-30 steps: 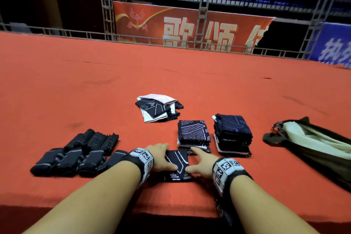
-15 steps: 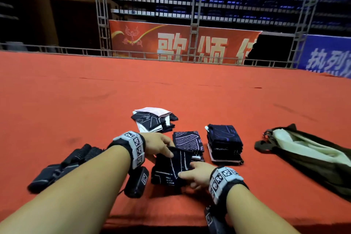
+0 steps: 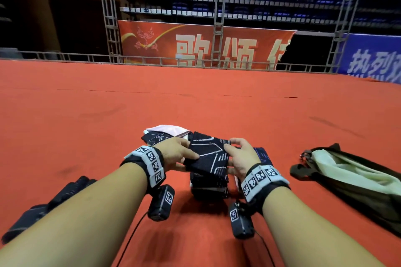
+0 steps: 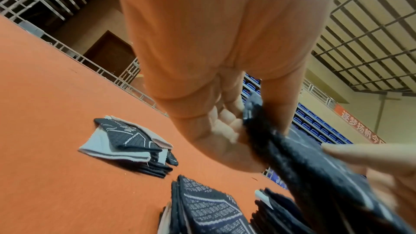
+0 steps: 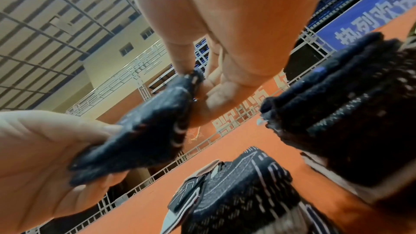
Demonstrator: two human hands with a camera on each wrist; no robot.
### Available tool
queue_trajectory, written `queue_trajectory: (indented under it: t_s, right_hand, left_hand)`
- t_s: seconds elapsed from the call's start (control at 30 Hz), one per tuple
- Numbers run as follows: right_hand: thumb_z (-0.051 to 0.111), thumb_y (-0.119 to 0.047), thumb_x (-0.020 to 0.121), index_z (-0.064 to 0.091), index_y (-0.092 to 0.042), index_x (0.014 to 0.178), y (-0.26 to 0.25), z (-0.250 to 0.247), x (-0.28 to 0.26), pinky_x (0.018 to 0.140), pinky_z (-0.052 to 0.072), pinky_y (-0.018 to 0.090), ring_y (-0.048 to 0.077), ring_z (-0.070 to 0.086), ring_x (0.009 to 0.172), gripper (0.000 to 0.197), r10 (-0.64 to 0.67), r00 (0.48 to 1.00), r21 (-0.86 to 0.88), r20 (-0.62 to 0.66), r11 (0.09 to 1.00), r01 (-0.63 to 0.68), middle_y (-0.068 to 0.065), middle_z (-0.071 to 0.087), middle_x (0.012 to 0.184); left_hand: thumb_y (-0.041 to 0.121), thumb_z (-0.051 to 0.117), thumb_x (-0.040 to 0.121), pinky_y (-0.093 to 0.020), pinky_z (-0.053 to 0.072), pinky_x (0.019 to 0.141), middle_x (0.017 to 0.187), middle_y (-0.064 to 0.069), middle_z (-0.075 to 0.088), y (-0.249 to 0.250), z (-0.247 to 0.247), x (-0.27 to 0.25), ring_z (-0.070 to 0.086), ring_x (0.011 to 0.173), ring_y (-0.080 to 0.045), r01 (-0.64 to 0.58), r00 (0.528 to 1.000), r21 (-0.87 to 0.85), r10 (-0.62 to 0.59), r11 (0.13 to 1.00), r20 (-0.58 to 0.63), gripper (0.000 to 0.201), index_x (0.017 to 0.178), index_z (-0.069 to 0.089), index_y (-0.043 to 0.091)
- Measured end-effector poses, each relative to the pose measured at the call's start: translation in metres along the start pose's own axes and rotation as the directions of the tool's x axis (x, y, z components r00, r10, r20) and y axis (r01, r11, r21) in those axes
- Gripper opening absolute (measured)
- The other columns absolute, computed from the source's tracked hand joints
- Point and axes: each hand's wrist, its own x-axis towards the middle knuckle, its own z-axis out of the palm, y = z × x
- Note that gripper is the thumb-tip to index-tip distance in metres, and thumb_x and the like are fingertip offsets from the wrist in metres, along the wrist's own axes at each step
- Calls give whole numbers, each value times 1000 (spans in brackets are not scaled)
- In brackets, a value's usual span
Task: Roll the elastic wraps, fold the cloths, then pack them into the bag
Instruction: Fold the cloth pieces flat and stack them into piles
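Note:
A folded black cloth [image 3: 208, 156] with white lines is held in the air between both hands. My left hand [image 3: 180, 154] pinches its left edge, thumb on top, and my right hand [image 3: 238, 156] pinches its right edge. The left wrist view shows the cloth [image 4: 315, 166] pinched under my left hand [image 4: 225, 131]; the right wrist view shows the cloth [image 5: 146, 127] under my right hand [image 5: 213, 99]. It hangs just above a stack of folded cloths [image 3: 209, 186]. A second folded stack [image 3: 263, 155] is mostly hidden behind my right hand.
A loose pile of black and white cloths [image 3: 167, 132] lies just beyond the hands. Rolled black wraps [image 3: 43, 206] sit at the left, partly behind my left forearm. An open olive bag [image 3: 347, 175] with pale lining lies at the right on the orange surface [image 3: 86, 136].
Both hands have lifted the folded cloth off the near edge of the surface and carried it forward, over the middle stack. The head camera has tilted up.

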Motion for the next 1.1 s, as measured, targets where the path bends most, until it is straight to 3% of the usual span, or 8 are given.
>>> queue_trajectory:
  t_s: [0.1,0.23,0.37,0.6,0.7,0.8,0.9,1.1]
  right_hand:
    - [60,-17,84,49,-37,136,-2,0,20,70,59,55,32,67,72,56,-59,998,-214,30,975,64,12,74,99]
    - [53,-6,88,54,-22,143,3,9,36,90,58,39,20,71,97,57,-111,991,-456,74,880,132,0,63,130]
    - [50,-3,92,67,-25,116,13,19,43,86,47,22,16,62,97,37,-67,994,-610,86,785,106,-6,65,102]
    - [46,-4,93,66,-6,123,36,27,62,94,53,33,32,64,112,37,29,996,-881,86,469,63,12,67,122]
    - [49,-10,93,65,-3,120,41,31,65,85,49,29,34,62,111,33,46,994,-929,95,363,72,15,64,121]
    - [48,-13,91,66,-4,117,42,34,69,91,52,33,34,60,113,33,-9,996,-955,88,283,87,16,60,126]
    - [39,-24,103,51,-9,142,42,39,68,121,23,37,31,31,146,43,-69,979,-929,190,310,202,17,39,155]
    - [17,-67,99,23,-11,157,64,52,66,124,2,48,25,2,155,81,79,982,-925,171,356,132,9,7,168]
  left_hand:
    - [-2,68,90,-39,63,66,85,-9,71,-6,7,18,70,68,-20,11,997,-75,-16,997,-71,13,94,62,9]
    - [3,66,94,-52,63,74,91,-17,66,-16,11,46,69,71,-27,50,990,-98,-62,994,-123,10,103,61,4]
    - [13,66,96,-54,62,77,78,-17,62,-32,12,65,66,62,-30,129,983,141,-107,982,-149,16,102,60,-1]
    - [37,69,89,-42,60,85,94,-8,69,-49,12,86,71,92,-31,149,980,614,-34,775,-194,36,111,64,9]
    - [43,65,87,-41,47,103,136,-13,52,-57,17,92,55,123,-33,142,946,750,135,645,-295,65,141,44,13]
    - [44,54,97,-43,25,122,163,-10,23,-64,29,95,25,150,-31,-21,965,847,234,531,-122,71,157,27,17]
    - [40,37,105,-46,13,125,169,-9,5,-68,39,98,0,156,-30,-101,985,922,169,374,39,67,162,11,15]
    - [35,46,100,-53,0,125,167,1,-22,-82,46,98,-19,154,-22,-49,996,936,-50,348,70,84,158,-15,37]
